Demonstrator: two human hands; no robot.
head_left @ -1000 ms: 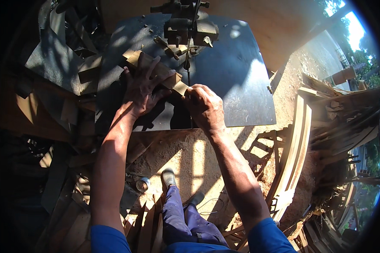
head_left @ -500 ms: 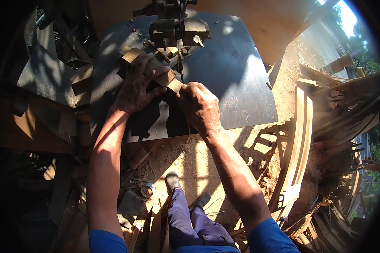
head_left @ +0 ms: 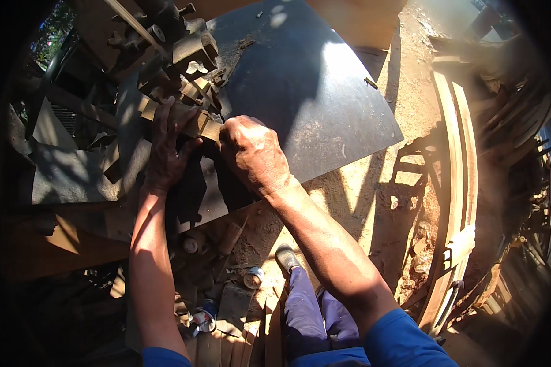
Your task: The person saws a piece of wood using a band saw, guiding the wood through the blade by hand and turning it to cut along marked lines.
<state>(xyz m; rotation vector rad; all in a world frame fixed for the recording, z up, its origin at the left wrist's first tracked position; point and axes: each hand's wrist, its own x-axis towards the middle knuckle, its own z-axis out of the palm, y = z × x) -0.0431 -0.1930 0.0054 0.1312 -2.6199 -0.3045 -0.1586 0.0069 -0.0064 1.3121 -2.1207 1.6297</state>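
Observation:
A short, angular wooden block (head_left: 210, 129) lies on the dark, flat table (head_left: 324, 104) of what looks like a bandsaw. My left hand (head_left: 165, 150) grips its left part, fingers over the top and thumb on the near side. My right hand (head_left: 251, 153) is closed around its right end, the knuckles up and the fingertips hidden. Just beyond the block is the saw's metal guide assembly (head_left: 194, 49). Small wood offcuts (head_left: 193, 92) lie between the guide and the block. The blade itself is hard to make out behind the hands.
Long curved wooden strips (head_left: 453, 183) stand to the right, beside a heap of timber (head_left: 514, 134). Boards and scraps (head_left: 73, 177) crowd the left side. On the floor near my feet are a round tin (head_left: 253, 278) and another can (head_left: 204, 319).
The whole view has turned, so the table and guide appear tilted and farther left. Both hands remain on the block, and more of the floor clutter shows below.

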